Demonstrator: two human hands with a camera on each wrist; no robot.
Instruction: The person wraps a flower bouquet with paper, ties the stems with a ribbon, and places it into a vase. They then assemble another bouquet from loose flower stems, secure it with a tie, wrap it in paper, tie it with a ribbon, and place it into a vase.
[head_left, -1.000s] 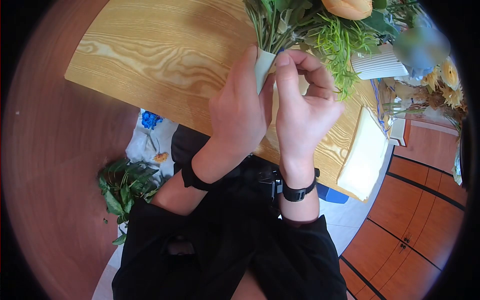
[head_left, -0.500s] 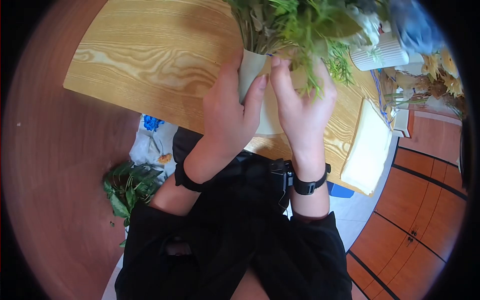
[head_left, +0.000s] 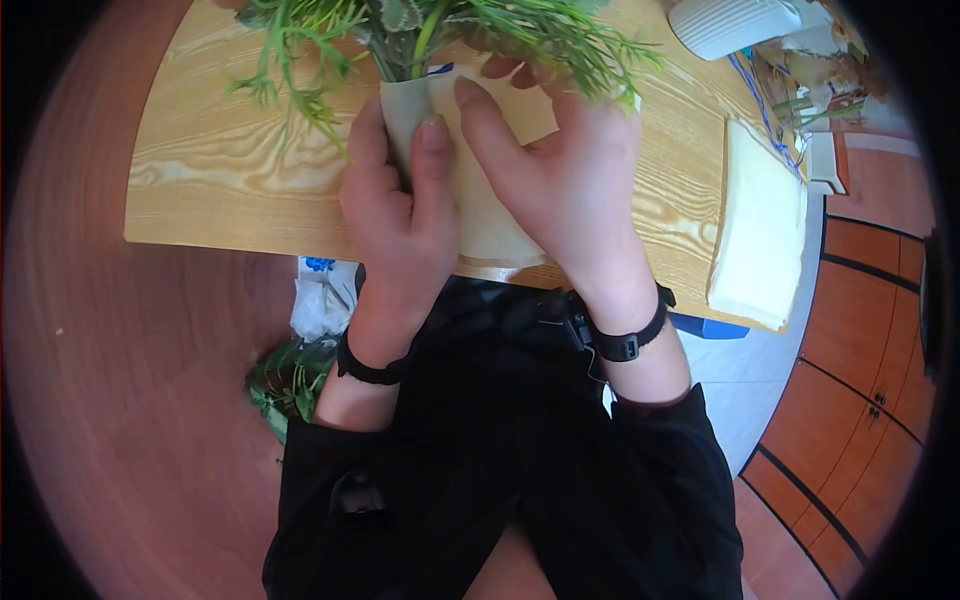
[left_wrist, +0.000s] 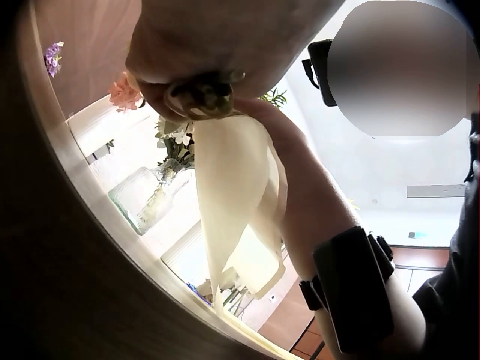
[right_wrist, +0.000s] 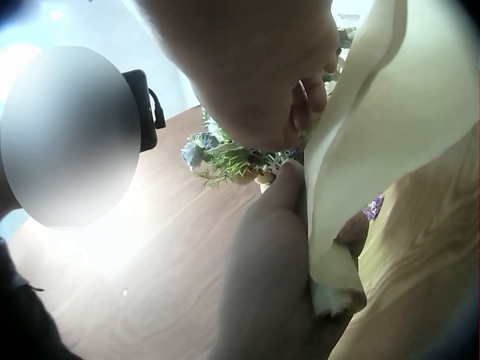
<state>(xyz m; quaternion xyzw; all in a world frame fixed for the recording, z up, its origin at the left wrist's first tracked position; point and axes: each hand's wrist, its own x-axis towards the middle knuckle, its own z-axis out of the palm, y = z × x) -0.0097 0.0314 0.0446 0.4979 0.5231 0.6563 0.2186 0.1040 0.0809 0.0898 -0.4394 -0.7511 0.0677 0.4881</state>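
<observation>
Flower stems (head_left: 405,50) with green leafy sprigs (head_left: 560,40) are wrapped at their lower end in a cream paper sheet (head_left: 405,115). My left hand (head_left: 405,205) grips this wrapped part, thumb laid along its front. From the wrap, the loose part of the sheet (left_wrist: 232,180) hangs down between my hands. A small blue strip (head_left: 440,69) shows at the wrap's top edge. My right hand (head_left: 570,170) is beside it, thumb near the paper's upper edge and apart from the fingers, which are partly hidden by the greenery. Blue flowers (right_wrist: 193,154) show in the right wrist view.
The wooden table (head_left: 240,190) extends under the bouquet. A folded cream cloth or paper stack (head_left: 762,225) lies at its right edge. A white ribbed vase (head_left: 730,22) stands at the back right, near blue cord (head_left: 765,105). Leafy greenery (head_left: 290,385) is below, left.
Both hands have brought the bouquet leftward and turned it, so the orange bloom has left the head view. My right thumb and fingers, earlier close at the wrap's top edge, are now spread apart.
</observation>
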